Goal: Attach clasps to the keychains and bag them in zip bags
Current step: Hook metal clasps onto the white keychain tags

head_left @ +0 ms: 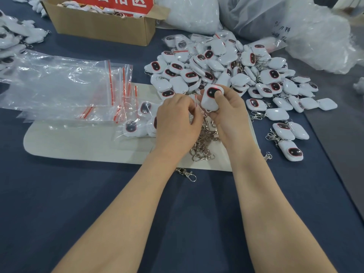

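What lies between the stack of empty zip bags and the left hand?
In the head view, a few bagged keychains lie on the beige mat between the empty zip bags and the left hand.

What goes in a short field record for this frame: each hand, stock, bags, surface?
right hand: grips a white plastic keychain with dark red-rimmed oval
left hand: fingers curled beside it; what they pinch is hidden
stock: heap of same keychains behind; silver metal clasps under the hands
bags: clear red-strip zip bags at left, some filled
surface: beige mat on dark blue tablecloth
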Demonstrator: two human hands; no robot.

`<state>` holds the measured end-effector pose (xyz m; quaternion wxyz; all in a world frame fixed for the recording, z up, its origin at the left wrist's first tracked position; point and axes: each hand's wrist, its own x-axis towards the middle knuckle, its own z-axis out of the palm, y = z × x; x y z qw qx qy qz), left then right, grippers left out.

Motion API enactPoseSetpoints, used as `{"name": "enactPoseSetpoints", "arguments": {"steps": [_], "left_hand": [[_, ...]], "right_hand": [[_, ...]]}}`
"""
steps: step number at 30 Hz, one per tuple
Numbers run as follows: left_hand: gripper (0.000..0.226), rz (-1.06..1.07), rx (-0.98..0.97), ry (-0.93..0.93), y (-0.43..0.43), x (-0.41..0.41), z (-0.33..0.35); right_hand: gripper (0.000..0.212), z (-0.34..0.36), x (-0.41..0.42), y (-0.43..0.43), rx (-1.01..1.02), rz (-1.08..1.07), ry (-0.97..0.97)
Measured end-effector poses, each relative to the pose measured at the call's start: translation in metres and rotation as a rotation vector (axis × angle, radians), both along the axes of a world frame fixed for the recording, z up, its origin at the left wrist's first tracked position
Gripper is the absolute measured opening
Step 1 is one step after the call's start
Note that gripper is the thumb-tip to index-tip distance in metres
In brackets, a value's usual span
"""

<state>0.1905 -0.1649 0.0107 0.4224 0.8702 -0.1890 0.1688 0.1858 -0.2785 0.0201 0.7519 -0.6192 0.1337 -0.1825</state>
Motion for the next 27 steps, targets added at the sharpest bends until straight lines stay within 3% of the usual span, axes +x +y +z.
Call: {"name": "enactPoseSetpoints", "arguments": {"steps": [2, 7, 13, 15, 19, 24, 27], "left_hand": [[0.012, -0.004, -0.008, 0.006, 0.0, 0.0, 0.0], [0.014, 0.004, -0.048, 0.039, 0.0, 0.0, 0.0], [0.011, 0.004, -0.115, 0.077, 0.0, 0.0, 0.002], [0.012, 0.005, -0.128, 0.08, 0.001, 0.0, 0.003], [0.013, 0.007, -0.133, 0.086, 0.001, 0.0, 0.004], [0.011, 0.004, -0.129, 0.08, 0.0, 0.0, 0.003], [0.011, 0.007, -0.118, 0.075, 0.0, 0.0, 0.002]], "right_hand": [[0.022, -0.003, 0.001, 0.001, -0.039, -0.05, 0.028], [0.007, -0.007, 0.001, 0.003, -0.382, -0.224, 0.029], [0.008, -0.004, -0.002, 0.001, -0.484, -0.365, -0.035], [0.002, -0.005, -0.002, -0.001, -0.415, -0.37, 0.009], [0.009, -0.005, 0.001, -0.004, -0.147, -0.252, 0.082], [0.013, 0.002, 0.0, -0.004, 0.393, -0.013, 0.083], [0.016, 0.004, -0.002, -0.002, 0.413, 0.065, 0.048]]}}
